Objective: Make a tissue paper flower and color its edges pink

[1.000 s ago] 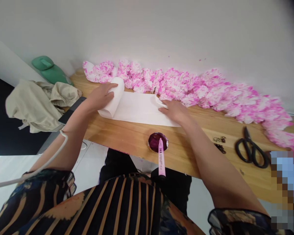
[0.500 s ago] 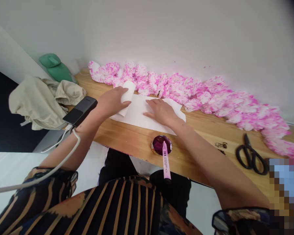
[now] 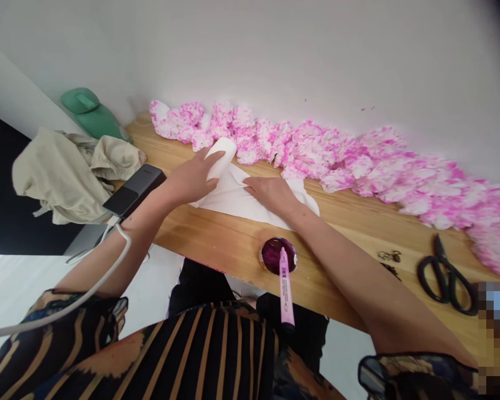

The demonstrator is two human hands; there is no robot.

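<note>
My left hand (image 3: 194,176) is wrapped round a white paper roll (image 3: 225,154), tilted on the wooden table. From the roll a white paper sheet (image 3: 237,205) stretches to the right, with creases running across it. My right hand (image 3: 273,194) is on that sheet, fingers and thumb drawn together on the paper; the fingertips are partly hidden. Nearer to me, a pink marker (image 3: 286,291) rests with its tip in a small round dish of dark purple liquid (image 3: 270,255), its black end sticking out past the table edge.
Crumpled white-and-pink paper flowers (image 3: 316,150) run in a row along the wall. Black-handled scissors (image 3: 445,278) and small dark metal bits (image 3: 389,256) lie to the right. On the left are a beige cloth (image 3: 62,178), a green bottle (image 3: 94,114) and a power bank (image 3: 135,189) with a white cable.
The sheet between my hands has gone from flat to wrinkled. My right hand's fingers have drawn together on it. The roll in my left hand has shifted slightly right. The view has moved a little.
</note>
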